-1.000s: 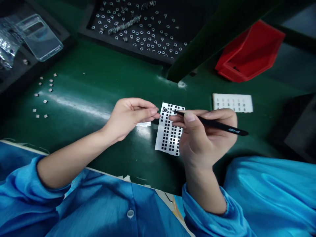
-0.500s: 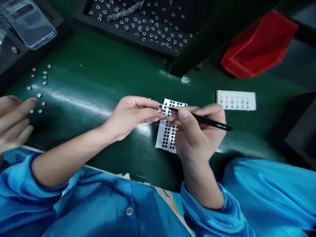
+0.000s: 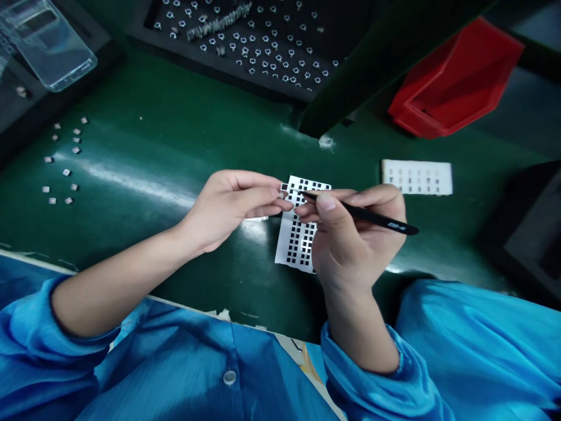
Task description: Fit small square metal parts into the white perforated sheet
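Between the thumb and fingers of my left hand (image 3: 239,202) is a small square part (image 3: 284,187) with a dark face and a pale rim. My right hand (image 3: 353,234) grips black tweezers (image 3: 377,219), their tips pointing left at the small part. Whether the tips touch it I cannot tell. Beneath both hands a white sheet (image 3: 284,242) with rows of small black squares lies on the green table, partly covered by my right hand. A second pale piece (image 3: 258,218) shows just under my left fingers, mostly hidden.
Several small square parts (image 3: 66,172) lie on the green table (image 3: 166,128) at left. Behind are a black tray (image 3: 263,82) of small metal parts and a clear plastic case (image 3: 65,58). At right are a white foam block (image 3: 418,177), a red bin (image 3: 456,88) and a dark post (image 3: 350,76).
Another person's hand at the far left has gone out of view. The small part in my left hand has turned slightly, and the tweezers have shifted a little.
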Motion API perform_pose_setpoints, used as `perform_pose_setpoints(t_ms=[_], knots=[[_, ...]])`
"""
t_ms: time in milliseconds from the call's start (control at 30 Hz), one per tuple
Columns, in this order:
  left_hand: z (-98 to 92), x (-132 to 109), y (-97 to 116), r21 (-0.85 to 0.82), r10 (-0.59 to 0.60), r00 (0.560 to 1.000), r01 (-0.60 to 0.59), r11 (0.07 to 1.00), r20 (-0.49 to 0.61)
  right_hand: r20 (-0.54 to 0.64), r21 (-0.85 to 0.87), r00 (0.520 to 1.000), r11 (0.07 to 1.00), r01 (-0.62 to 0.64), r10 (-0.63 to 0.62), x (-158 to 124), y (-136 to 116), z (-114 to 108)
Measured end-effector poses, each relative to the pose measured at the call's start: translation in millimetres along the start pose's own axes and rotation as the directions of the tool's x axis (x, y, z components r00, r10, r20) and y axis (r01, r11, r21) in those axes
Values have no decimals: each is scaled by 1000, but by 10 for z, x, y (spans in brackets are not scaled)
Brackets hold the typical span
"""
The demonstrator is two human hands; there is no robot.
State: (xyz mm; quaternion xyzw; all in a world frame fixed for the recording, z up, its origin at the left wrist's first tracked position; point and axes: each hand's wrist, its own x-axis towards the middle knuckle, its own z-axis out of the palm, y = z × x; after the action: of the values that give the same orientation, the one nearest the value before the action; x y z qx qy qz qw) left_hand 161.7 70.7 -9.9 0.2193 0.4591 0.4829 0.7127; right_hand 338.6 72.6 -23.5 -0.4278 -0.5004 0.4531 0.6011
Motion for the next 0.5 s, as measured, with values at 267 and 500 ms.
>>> perform_pose_setpoints(t_ms=[267,500], knots=[[3,-5,0,-12,-25,1000,25,1000,-15,35,60,997,995,-75,73,45,-64,-43],[-17,20,-19,3,-11,1000,11,1000,-21,36,58,988,986,-154,153,47,-8,-69]])
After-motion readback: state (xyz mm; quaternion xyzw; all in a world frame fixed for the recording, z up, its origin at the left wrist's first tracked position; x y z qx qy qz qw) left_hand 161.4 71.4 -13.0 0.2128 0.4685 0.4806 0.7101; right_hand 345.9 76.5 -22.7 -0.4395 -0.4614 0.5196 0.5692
